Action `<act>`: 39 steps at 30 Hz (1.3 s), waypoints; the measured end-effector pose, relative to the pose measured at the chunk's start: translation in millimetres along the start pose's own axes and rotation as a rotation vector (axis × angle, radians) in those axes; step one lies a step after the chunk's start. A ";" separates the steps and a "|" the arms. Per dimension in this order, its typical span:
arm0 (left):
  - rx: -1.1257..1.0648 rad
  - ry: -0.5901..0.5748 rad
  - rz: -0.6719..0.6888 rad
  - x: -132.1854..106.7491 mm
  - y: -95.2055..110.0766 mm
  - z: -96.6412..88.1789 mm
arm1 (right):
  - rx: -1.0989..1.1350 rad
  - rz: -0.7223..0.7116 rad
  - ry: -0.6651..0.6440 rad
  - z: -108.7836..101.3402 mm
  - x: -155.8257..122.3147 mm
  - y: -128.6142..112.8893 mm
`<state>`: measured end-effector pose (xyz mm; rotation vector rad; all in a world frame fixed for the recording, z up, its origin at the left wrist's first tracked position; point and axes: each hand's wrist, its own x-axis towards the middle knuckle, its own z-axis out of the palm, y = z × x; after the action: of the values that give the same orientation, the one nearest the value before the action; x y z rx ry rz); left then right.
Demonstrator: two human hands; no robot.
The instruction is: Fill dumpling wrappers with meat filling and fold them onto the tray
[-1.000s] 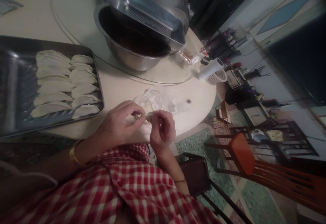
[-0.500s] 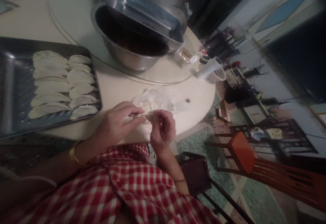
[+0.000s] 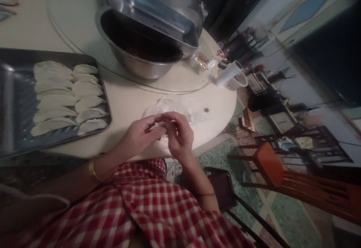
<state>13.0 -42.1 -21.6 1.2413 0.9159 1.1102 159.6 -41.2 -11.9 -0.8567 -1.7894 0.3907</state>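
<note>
Here, your two hands work close together just above the near edge of the pale surface (image 3: 121, 105). Your left hand (image 3: 138, 137) comes in from the left, fingers bent, thumb side up; a yellow bracelet (image 3: 92, 171) rings that wrist. Your right hand (image 3: 181, 137) curls in to meet it, and the fingertips of both touch or overlap. Grip of each narrow; fingers cover what lies between, so I cannot tell for sure what either one holds.

Just beyond your knuckles: a crumpled clear plastic bag (image 3: 180, 107), flat on the surface, its near part hidden behind your fingers. A small dark spot (image 3: 206, 110) shows to its right.

To the left of your hands, a dark metal tray (image 3: 21, 105) carries the dumplings (image 3: 55, 101). They lie in two columns toward the tray's right end, overlapping at the far end. The left part of the tray shows bare, ridged metal.

Farther off, on a round glass top (image 3: 73, 34), stands a big metal bowl (image 3: 143, 67) with dark contents, too dim to name. A second tray (image 3: 160, 18) sits tilted over its far side. Right of the bowl: a small clear-wrapped packet (image 3: 202, 61), then a white roll (image 3: 229, 73) touching a white basket (image 3: 237, 82).
</note>
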 end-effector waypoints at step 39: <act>-0.134 0.006 -0.076 8.1 7.1 5.7 | 0.018 0.148 0.061 -24.0 -3.6 -9.0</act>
<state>19.5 -35.8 -13.5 1.0856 0.8717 1.0978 178.9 -53.3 0.5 -0.9815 -1.6693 0.4704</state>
